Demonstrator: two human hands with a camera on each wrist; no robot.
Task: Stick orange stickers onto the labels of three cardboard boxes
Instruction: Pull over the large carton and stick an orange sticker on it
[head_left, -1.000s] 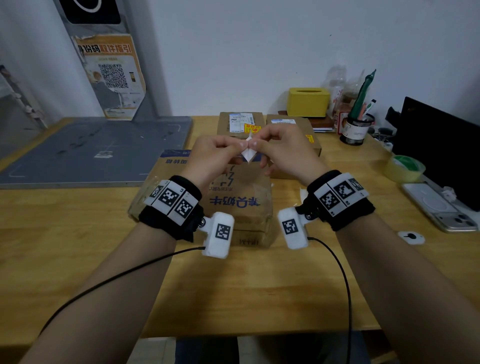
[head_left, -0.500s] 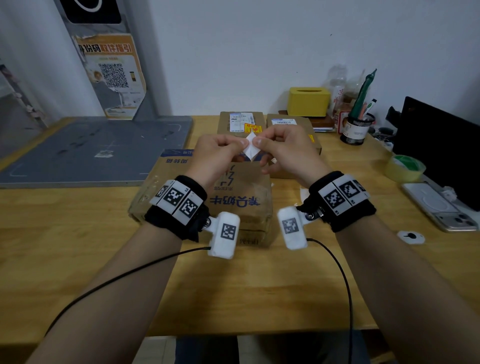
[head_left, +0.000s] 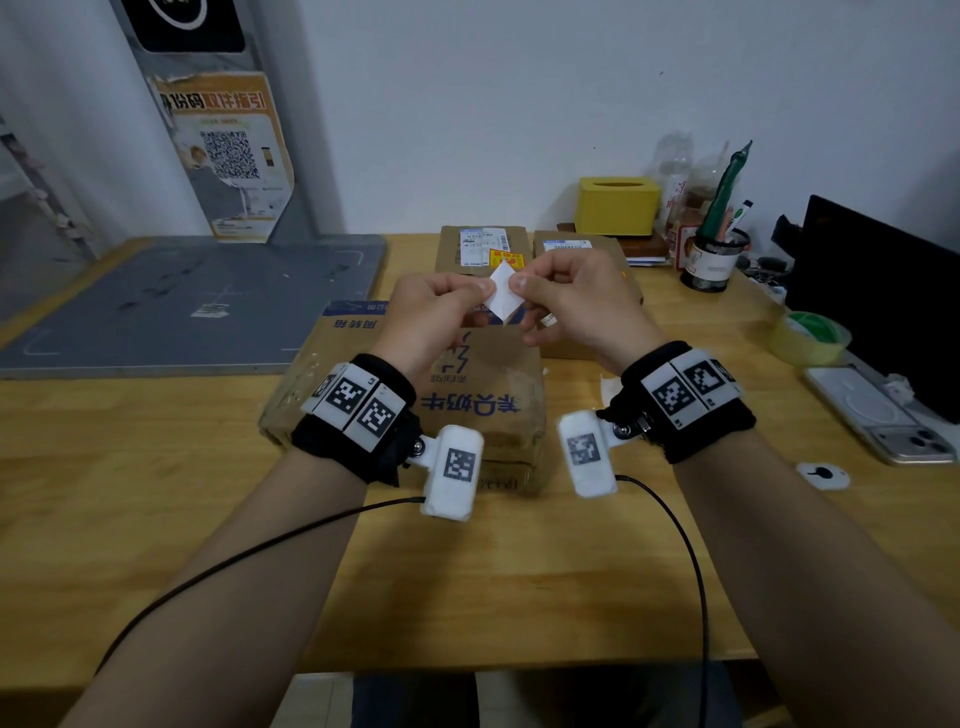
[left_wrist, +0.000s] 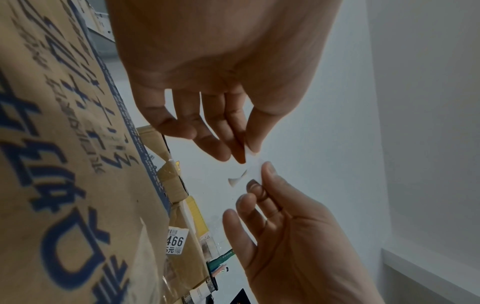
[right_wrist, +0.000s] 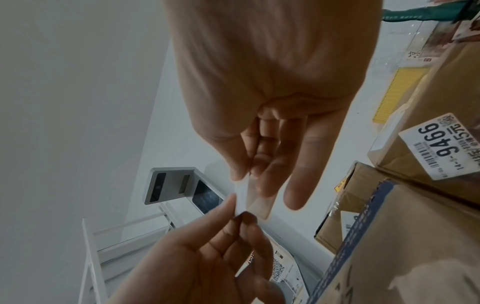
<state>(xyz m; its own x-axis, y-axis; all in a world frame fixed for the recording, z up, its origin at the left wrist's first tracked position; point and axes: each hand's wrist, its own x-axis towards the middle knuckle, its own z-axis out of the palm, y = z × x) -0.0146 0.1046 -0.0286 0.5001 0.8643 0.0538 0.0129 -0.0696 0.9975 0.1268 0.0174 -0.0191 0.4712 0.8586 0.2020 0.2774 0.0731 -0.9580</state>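
Observation:
Both hands are raised over the large cardboard box with blue print (head_left: 467, 400) and pinch one small white sticker sheet (head_left: 502, 299) between them. My left hand (head_left: 483, 289) holds its left corner with thumb and forefinger. Its right corner is pinched by my right hand (head_left: 519, 283). No orange face shows on the sheet (left_wrist: 253, 164), which appears as a thin white strip (right_wrist: 242, 197) in the right wrist view. Behind stand two smaller boxes: one (head_left: 467, 270) has a white label and an orange sticker (head_left: 506, 258), the other (head_left: 608, 249) only a white label (head_left: 566, 244).
A grey mat (head_left: 192, 301) lies on the wooden table's left. At the back right are a yellow tissue box (head_left: 618, 205) and a pen cup (head_left: 714, 260). A tape roll (head_left: 808, 338), a phone (head_left: 878, 415) and a black screen (head_left: 883, 291) line the right side.
The white sheet has turned from hanging edge-on below the fingertips to showing its wider face. Both hands stay above the large box, their fingertips a little further apart.

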